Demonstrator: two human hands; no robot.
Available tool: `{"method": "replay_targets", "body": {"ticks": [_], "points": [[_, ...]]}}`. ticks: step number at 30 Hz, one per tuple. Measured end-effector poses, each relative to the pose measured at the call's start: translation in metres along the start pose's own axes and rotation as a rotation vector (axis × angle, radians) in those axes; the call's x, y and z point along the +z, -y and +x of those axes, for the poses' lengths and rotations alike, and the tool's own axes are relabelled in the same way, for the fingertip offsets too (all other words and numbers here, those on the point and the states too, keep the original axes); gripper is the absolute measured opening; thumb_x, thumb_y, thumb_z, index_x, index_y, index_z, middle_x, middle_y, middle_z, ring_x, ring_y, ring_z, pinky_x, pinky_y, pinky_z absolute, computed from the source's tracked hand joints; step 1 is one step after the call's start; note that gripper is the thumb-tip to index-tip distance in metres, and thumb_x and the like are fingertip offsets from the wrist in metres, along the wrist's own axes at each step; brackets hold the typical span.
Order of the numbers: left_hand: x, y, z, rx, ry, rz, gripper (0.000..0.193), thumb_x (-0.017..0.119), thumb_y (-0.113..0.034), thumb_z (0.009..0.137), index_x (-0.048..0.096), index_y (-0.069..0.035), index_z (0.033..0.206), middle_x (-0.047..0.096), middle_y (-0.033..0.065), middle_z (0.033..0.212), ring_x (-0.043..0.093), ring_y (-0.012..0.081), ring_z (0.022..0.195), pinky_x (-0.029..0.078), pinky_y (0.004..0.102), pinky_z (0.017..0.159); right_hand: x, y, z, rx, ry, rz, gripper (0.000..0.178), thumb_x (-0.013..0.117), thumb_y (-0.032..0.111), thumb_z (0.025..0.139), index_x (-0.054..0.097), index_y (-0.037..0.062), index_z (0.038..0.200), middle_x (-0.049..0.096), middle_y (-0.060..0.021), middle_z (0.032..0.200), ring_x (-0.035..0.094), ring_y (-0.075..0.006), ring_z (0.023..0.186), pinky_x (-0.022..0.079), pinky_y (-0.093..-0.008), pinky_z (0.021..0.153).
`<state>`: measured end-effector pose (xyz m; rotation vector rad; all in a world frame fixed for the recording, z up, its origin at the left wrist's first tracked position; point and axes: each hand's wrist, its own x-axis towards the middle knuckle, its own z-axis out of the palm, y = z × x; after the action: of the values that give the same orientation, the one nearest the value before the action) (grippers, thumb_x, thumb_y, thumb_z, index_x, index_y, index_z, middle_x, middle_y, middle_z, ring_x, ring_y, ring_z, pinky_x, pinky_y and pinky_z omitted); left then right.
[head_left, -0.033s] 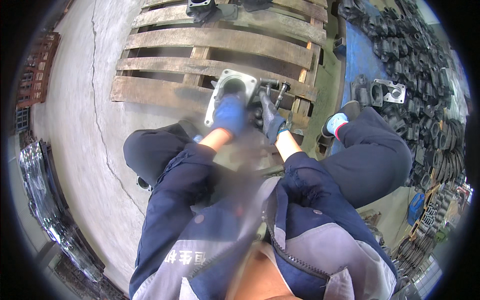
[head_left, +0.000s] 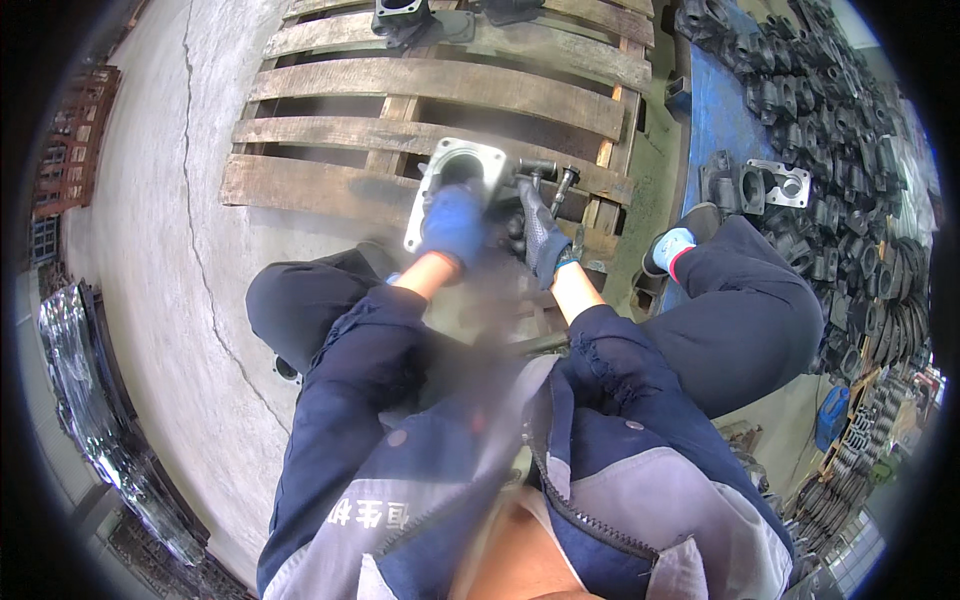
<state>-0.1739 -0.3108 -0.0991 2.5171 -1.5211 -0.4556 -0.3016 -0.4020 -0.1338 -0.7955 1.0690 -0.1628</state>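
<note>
My left hand, in a blue glove and smeared by motion, grips the near side of a flanged metal housing. The pale square flange has corner holes and a wide round bore, and it faces up, tilted. Some of my left fingers are hidden at the bore. To its right, my right hand, in a blue glove with a grey palm, has its fingers stretched out along a dark metal fixture. A bolt-like rod stands beside these fingers. My right thumb is hard to make out against the dark parts.
A wooden pallet lies ahead, with dark castings at its far edge. On the right, many black castings are piled by a blue surface. One casting there has a pale flange. Wrapped stock lies far left.
My left hand and the metal housing have shifted slightly to the left. My right hand stays in place beside the dark fixture.
</note>
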Motion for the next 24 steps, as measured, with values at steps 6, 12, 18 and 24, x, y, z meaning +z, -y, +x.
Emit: {"method": "replay_targets", "body": {"ticks": [6,12,18,24], "points": [[-0.046,0.035,-0.003,-0.351,0.029,-0.932,0.023,0.056,-0.002,0.075,0.065,-0.001,0.096,0.064,0.016,0.081,0.065,0.0309,0.078,0.05,0.0368,0.067,-0.023,-0.016,0.042,-0.637,-0.197,-0.269,0.046,0.051,0.049,0.095,0.065,0.0071,0.106,0.065,-0.0078,0.083,0.061,-0.0182,0.073,0.048,-0.0339,0.063],[0.033,0.079,-0.006,0.123,0.069,-0.29,0.01,0.055,-0.012,0.082,0.064,-0.011,0.079,0.065,0.0171,0.075,0.066,0.0364,0.074,0.053,0.0424,0.066,-0.03,-0.027,0.065,-0.359,-0.056,-0.925,0.056,0.041,0.01,0.095,0.028,0.0086,0.149,0.045,-0.0148,0.143,0.041,-0.0323,0.133,0.014,-0.0553,0.118],[0.067,0.087,-0.005,-0.077,0.124,-0.753,0.019,0.062,-0.016,0.083,0.066,-0.008,0.099,0.067,0.0196,0.088,0.066,0.0384,0.084,0.054,0.0425,0.074,-0.006,-0.032,0.081,-0.305,-0.253,-0.556,0.067,0.065,0.057,0.084,0.064,-0.0004,0.117,0.065,-0.0159,0.112,0.062,-0.0235,0.1,0.048,-0.032,0.083],[0.044,0.072,-0.012,-0.198,0.154,-1.037,0.046,0.07,-0.019,0.081,0.058,-0.004,0.122,0.062,0.017,0.117,0.061,0.0329,0.106,0.049,0.0366,0.091,-0.001,-0.043,0.086,-0.725,-0.348,-1.824,0.033,0.066,0.034,0.089,0.067,0.0032,0.101,0.065,-0.0068,0.083,0.063,-0.0169,0.078,0.049,-0.0318,0.07]]}}
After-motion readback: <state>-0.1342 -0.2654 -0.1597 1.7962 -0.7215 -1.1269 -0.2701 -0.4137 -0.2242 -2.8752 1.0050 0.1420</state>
